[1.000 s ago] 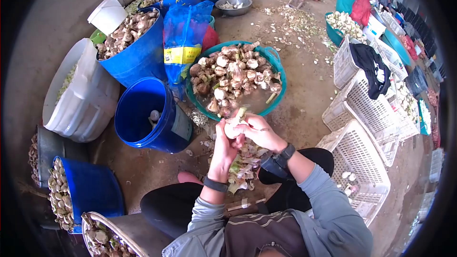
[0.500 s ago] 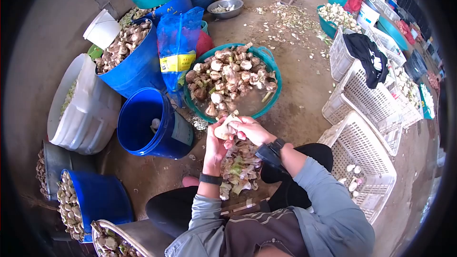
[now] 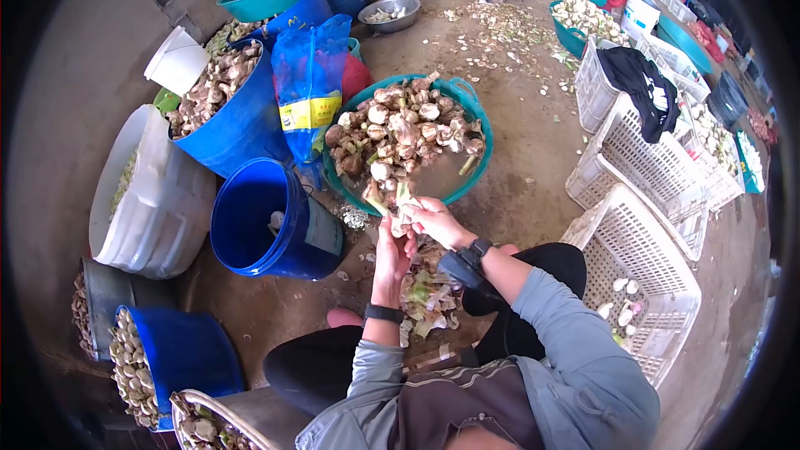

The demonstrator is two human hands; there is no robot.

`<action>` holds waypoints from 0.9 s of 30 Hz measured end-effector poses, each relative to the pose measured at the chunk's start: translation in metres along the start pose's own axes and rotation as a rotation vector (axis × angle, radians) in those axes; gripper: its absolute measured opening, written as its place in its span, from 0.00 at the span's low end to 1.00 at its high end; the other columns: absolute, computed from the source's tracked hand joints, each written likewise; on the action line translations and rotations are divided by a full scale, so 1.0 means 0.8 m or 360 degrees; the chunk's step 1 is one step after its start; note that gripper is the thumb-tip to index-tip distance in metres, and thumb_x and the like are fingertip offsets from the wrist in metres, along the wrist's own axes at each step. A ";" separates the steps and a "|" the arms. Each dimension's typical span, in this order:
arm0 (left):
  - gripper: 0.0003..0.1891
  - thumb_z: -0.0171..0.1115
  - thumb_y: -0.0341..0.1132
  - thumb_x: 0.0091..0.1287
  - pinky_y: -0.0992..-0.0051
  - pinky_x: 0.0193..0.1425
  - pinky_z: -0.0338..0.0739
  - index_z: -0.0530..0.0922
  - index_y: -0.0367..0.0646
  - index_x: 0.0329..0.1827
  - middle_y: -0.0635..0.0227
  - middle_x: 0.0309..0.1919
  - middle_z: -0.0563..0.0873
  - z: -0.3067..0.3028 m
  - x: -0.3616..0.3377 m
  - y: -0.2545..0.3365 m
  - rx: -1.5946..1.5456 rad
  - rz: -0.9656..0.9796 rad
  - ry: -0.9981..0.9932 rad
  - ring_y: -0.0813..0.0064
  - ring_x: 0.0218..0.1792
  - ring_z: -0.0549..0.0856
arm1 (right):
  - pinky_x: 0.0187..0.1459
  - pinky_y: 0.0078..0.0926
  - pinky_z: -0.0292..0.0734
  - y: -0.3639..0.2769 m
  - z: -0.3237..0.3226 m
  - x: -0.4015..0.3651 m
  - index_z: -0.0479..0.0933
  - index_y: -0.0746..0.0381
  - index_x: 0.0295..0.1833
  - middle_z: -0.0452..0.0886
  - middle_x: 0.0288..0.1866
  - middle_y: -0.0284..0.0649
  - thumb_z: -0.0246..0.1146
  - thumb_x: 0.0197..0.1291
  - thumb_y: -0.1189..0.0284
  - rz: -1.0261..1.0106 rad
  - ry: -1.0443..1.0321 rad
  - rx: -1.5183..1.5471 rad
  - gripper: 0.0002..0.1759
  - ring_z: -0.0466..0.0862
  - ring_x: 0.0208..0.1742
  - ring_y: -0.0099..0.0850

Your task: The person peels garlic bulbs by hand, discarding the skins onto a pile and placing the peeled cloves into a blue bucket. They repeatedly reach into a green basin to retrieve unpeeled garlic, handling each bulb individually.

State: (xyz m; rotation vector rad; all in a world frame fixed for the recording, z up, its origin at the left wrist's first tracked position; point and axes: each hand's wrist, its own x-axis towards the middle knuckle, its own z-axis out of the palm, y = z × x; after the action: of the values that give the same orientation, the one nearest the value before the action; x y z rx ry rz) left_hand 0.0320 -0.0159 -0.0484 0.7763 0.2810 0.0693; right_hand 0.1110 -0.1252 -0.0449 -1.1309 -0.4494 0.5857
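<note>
A pale garlic bulb (image 3: 398,230) with its stalk pointing away from me is between my two hands, partly hidden by the fingers. My left hand (image 3: 392,254) is closed around it from the left and below. The fingers of my right hand (image 3: 439,222) pinch its upper right side, where the stalk looks split into two pieces. Just beyond my hands, a green tub (image 3: 488,140) holds a heap of unpeeled garlic bulbs (image 3: 404,125) with brownish skins and some murky water. Loose peelings (image 3: 429,304) lie on the floor between my legs, below my hands.
A blue bucket (image 3: 250,212) with something white inside stands left of my hands. At right, a white crate (image 3: 658,283) holds several peeled bulbs (image 3: 621,312). Other crates (image 3: 642,162) stand behind it. Blue barrels (image 3: 221,129) of garlic line the left wall.
The bulb has been turned in my hands so that its stalk, now parted in two, points forward. My left hand has moved slightly right. The view has shifted a little.
</note>
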 end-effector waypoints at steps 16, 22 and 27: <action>0.21 0.50 0.39 0.72 0.82 0.34 0.70 0.64 0.44 0.66 0.71 0.42 0.80 0.015 -0.011 -0.009 0.0231 0.0181 -0.0115 0.84 0.31 0.76 | 0.38 0.29 0.74 -0.003 -0.026 0.007 0.68 0.56 0.39 0.75 0.33 0.32 0.50 0.68 0.67 0.0482 0.0698 0.0935 0.06 0.76 0.34 0.26; 0.15 0.54 0.37 0.70 0.75 0.45 0.75 0.73 0.40 0.55 0.68 0.45 0.81 0.005 -0.007 -0.027 0.0175 0.0055 0.0325 0.78 0.43 0.80 | 0.31 0.18 0.69 0.005 0.014 -0.008 0.69 0.61 0.47 0.70 0.31 0.28 0.51 0.69 0.66 -0.0390 0.0613 0.0041 0.10 0.69 0.28 0.18; 0.12 0.50 0.34 0.71 0.71 0.49 0.77 0.73 0.38 0.52 0.61 0.45 0.82 -0.012 0.001 -0.005 -0.0025 0.0270 0.0490 0.72 0.44 0.81 | 0.27 0.17 0.68 -0.044 0.051 -0.022 0.72 0.58 0.45 0.70 0.26 0.26 0.54 0.67 0.64 -0.0086 0.0361 -0.0130 0.09 0.72 0.27 0.18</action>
State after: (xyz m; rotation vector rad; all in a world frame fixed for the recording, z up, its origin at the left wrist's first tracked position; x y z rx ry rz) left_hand 0.0303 -0.0122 -0.0579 0.7722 0.5052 0.3524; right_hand 0.0795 -0.1184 0.0019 -1.2434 -0.3089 0.3887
